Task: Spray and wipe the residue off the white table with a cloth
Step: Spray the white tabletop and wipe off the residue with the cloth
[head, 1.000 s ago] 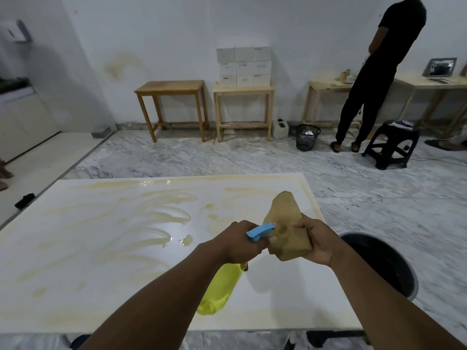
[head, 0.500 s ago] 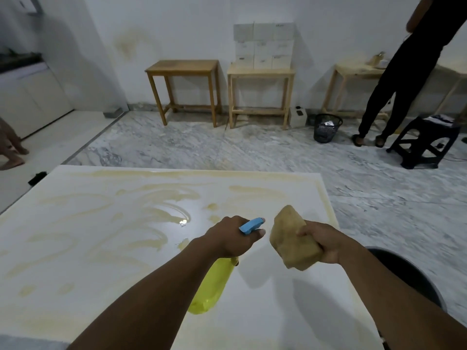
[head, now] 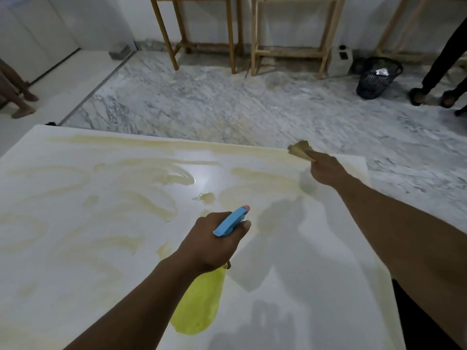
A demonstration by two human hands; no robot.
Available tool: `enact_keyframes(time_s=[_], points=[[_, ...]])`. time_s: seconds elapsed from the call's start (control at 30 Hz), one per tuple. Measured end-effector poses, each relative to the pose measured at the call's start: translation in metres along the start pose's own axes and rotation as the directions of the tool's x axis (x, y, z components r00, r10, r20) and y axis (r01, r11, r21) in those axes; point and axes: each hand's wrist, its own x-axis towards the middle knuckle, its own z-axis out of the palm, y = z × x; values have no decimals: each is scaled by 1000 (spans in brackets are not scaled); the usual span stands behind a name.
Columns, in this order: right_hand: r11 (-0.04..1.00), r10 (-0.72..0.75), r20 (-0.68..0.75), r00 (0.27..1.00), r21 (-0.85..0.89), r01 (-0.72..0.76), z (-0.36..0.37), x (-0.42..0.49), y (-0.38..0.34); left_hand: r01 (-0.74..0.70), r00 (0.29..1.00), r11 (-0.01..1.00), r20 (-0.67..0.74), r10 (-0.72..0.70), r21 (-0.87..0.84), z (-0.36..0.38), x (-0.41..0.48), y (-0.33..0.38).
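Note:
The white table (head: 75, 286) fills the lower view, smeared with yellowish residue (head: 156, 170) in arcs and along its far edge. My left hand (head: 212, 241) grips a yellow spray bottle (head: 197, 306) by its blue trigger head, held above the table's middle, nozzle pointing away from me. My right hand (head: 326, 170) is stretched out to the far right corner and holds a tan cloth (head: 300, 150) down on the table's far edge. A small wet puddle (head: 206, 197) lies just beyond the nozzle.
Marble floor lies beyond the table. Two wooden tables (head: 202, 34) stand by the back wall. A black wastebasket (head: 376, 77) and a person's black-clad legs (head: 439, 69) are at the far right. Bare feet (head: 20, 102) show at the left. A dark bin (head: 417, 319) sits under my right forearm.
My right hand has reached forward from beside the bottle to the far right edge and put the cloth on the table. The camera has tilted down and moved closer. My left hand still grips the bottle.

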Motion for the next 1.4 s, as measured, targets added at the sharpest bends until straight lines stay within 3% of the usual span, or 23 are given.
enact_keyframes(time_s=[0.1,0.23,0.57,0.9,1.0,1.07,1.1,1.17,1.2,1.27,1.3,1.4], points=[[989,-52,58,997,-137,60,65,16,43,24,1000,999,7,-24,-44,10,8,-9],[951,-126,-47,991,-290,107,121,-14,50,87,996,990,5,-87,-111,15,8,-17],[936,-247,-8,969,-261,237,199,-157,10,84,996,995,1,-84,-52,-1,-46,-29],[933,-285,45,958,-217,288,302,-357,-37,36,999,999,-40,-37,-15,-22,-190,-71],[979,-198,153,968,-24,203,287,-385,-68,20,999,999,-49,-22,-40,-32,-225,-83],[975,-11,210,978,220,-37,261,-391,-88,-2,998,999,-56,-1,-46,-42,-242,-89],[906,94,256,962,378,-190,247,-391,-94,-12,998,999,-63,10,-40,-47,-246,-92],[639,189,391,901,648,-415,224,-387,-90,-30,998,999,-64,27,-41,-57,-250,-94],[499,158,440,884,737,-456,215,-385,-87,-37,998,998,-60,34,-54,-61,-249,-96],[365,36,470,882,816,-449,196,-375,-83,-39,998,997,-50,36,-68,-70,-240,-98],[372,-12,468,884,823,-430,188,-364,-80,-40,998,997,-50,36,-68,-74,-232,-99],[543,-61,481,875,751,-375,153,-303,-83,-46,997,996,-65,41,-73,-83,-201,-99]])
